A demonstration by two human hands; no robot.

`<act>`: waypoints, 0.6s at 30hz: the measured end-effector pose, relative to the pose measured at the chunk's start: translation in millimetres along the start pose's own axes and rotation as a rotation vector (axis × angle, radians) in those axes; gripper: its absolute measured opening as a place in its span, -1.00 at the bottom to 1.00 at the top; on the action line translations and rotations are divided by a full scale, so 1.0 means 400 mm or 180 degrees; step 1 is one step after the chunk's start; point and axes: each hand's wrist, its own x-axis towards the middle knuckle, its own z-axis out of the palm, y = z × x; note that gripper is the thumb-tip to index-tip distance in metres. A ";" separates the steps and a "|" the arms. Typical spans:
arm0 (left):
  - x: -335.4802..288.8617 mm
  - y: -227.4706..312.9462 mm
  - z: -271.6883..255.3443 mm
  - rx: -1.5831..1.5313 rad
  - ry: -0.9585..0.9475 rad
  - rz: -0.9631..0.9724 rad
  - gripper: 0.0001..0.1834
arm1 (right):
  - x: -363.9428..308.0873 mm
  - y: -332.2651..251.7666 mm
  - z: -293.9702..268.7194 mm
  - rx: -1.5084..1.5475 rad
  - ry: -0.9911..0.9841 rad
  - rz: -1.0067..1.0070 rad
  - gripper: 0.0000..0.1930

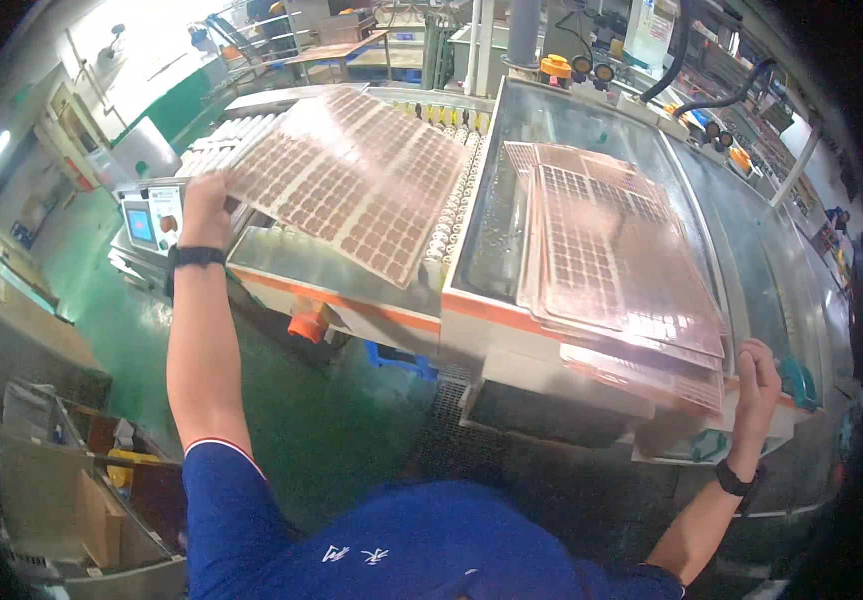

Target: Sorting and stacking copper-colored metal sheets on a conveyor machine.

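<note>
Pinches sheet (351,180) with nearer left hand (208,212), to its right over conveyor (286,255), with long axis seemingly toward near right corner; has right hand (756,385) well apart, can't tell if touching stack (616,265).

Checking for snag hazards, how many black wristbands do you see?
2: left band at the wrist of your left hand; right band at the wrist of your right hand.

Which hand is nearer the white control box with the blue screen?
Left. The left hand is just right of the control box; the right hand is far right, beside the stacked coppery sheets.
</note>
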 end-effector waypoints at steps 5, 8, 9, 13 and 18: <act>0.139 -0.307 -0.100 -0.0150 -0.0028 -0.0473 -0.79 | 0.042 -0.036 0.089 -0.0310 -0.0089 0.0116 -0.81; 0.175 -0.416 -0.001 -0.0655 -0.0306 -0.0667 -0.77 | 0.031 -0.030 0.126 -0.0342 -0.0177 0.0461 -0.80; 0.198 -0.451 0.005 -0.0837 -0.0357 -0.0728 -0.77 | 0.035 -0.043 0.142 -0.0367 -0.0288 0.0568 -0.79; 0.272 -0.571 0.131 -0.1276 -0.0617 -0.0918 -0.81 | 0.022 -0.041 0.175 -0.0566 -0.0223 0.0768 -0.78; 0.326 -0.721 0.288 -0.1316 -0.0915 -0.1254 -0.82 | 0.052 -0.043 0.215 -0.0584 -0.0137 0.1221 -0.71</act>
